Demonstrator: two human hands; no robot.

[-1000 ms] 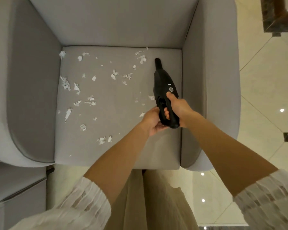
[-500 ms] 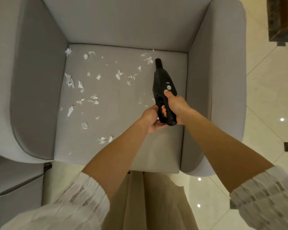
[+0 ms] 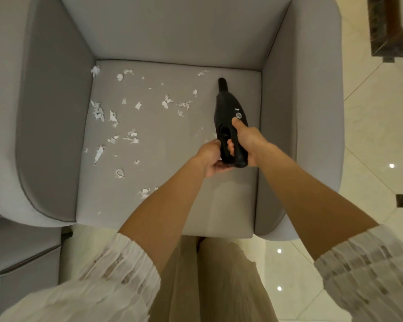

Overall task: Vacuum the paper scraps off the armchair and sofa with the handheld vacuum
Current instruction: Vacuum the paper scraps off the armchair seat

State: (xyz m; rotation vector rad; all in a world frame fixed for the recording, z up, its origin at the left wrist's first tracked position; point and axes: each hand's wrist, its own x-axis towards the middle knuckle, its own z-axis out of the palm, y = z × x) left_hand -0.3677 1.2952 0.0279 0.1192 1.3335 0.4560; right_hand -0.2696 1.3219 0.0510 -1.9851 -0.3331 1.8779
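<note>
Vacuum (image 3: 227, 112) black, tapered nozzle, seemingly silver button.

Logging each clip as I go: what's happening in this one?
A person stands over a grey armchair with a black handheld vacuum. The right hand grips its handle, thumb close to the round button, and the left hand holds the rear end from below. The nozzle points at the back right of the seat cushion. White paper scraps lie scattered over the left and middle of the seat, so most of the cleaning is not yet done.
</note>
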